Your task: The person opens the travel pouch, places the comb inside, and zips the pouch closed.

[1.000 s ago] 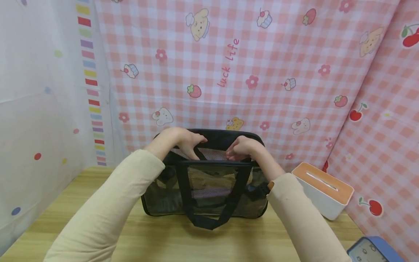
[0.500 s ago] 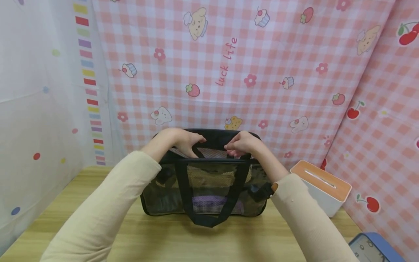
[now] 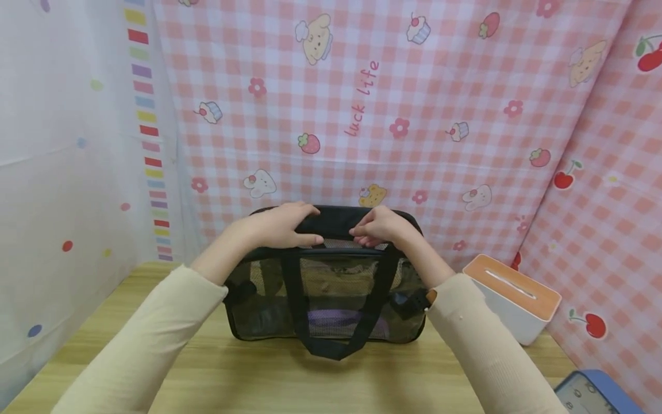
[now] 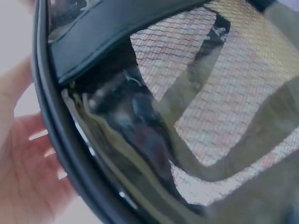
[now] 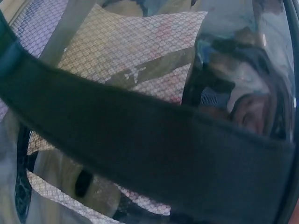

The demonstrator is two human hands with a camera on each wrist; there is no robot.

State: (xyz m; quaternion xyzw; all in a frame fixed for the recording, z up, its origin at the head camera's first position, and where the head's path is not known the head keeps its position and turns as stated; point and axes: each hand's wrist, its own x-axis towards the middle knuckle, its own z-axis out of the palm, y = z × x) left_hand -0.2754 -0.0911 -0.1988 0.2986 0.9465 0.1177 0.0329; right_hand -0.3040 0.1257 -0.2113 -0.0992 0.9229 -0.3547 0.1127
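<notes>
Bag (image 3: 331, 282), one, see-through front with black trim; stands upright on the wooden surface (image 3: 289, 382), near the patterned cloth behind; a pale mesh-like strip shows in the gap along its top. Handle (image 3: 336, 349), black, hangs in a loop down the bag's front; purple item (image 3: 333, 322), seen through the lower front panel, kind not clear.

Left hand (image 3: 289, 226), laid over the left part of the bag's top; thumb and fingers apart, thumb along the front rim, no grasp visible. Right hand (image 3: 380, 226), over the right part of the top, fingers curled with tips close together; whether they pinch the edge or nothing cannot be told.

Tissue box (image 3: 509, 299), white with orange lid, right of the bag, beyond the right forearm; blue-framed clock (image 3: 595, 391), lower right, cut by the frame.

Risks, as judged: the front panel looks pliable, so the rim could sag inward if the left hand leans on it; a fingertip or fold could be caught should the two edges be drawn together unevenly; uneven pressure from above could tip or skew the bag; the right sleeve might brush the tissue box on a wide sideways swing.
</notes>
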